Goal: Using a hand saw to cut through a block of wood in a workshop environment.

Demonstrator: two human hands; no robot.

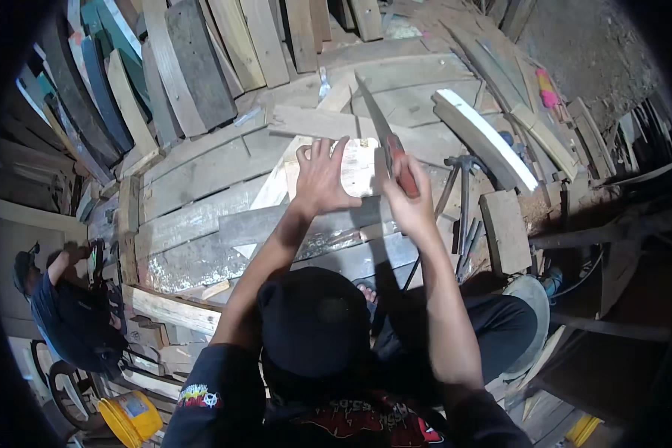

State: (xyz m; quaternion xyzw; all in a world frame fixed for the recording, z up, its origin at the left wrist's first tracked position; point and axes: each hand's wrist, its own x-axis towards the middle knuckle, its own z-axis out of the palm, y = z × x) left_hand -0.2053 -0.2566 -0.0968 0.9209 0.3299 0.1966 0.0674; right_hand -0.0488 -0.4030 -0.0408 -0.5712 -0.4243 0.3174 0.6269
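Observation:
My right hand [413, 207] is wrapped round the red handle of a handsaw [373, 108]. Its blade points away from me, toward the far side of the wooden work surface [194, 168], and lies by the right end of a short pale board [359, 170]. On that board my left hand [320, 178] presses down with its fingers spread. Beneath and around the board lie loose planks, among them a long grey one [272, 222] on the near side. Whether the saw's teeth touch the wood cannot be made out.
A hammer [464, 166] and a white-faced beam [485, 134] lie to the right. Upright planks [194, 67] crowd the far left. At the left another person [71, 317] sits near a yellow bucket [131, 418]. A wood block [505, 230] lies right of my forearm.

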